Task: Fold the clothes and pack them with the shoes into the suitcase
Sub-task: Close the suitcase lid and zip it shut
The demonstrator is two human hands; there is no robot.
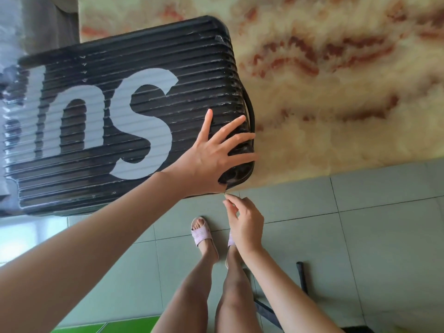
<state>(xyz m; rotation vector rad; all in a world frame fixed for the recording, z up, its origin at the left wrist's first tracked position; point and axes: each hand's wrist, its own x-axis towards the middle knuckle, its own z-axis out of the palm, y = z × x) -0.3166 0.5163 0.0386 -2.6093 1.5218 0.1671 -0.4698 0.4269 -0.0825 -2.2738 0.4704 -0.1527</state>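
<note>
Entry: zip pull at the suitcase corner, in my right hand; left hand steadying the shell.

My right hand [245, 224] pinched the small zip pull [225, 194] between thumb and forefinger, the other fingers loosely curled, the forearm reaching in from below. My left hand [211, 157] lay spread, fingers straight and fanned, palm pressed on the near corner of the black ribbed suitcase [108, 116], arm extended. Suitcase: shut, lying flat on a marble-patterned surface [336, 80] beside the tiled floor [360, 224], carry handle [249, 109] on the end past my fingertips. Clothes and shoes: not in view; packed or not, I could not tell. Handling note, my judgement: draw the pull along the line of the track, slowly round the corner, with the left palm's weight down so the halves met.
</note>
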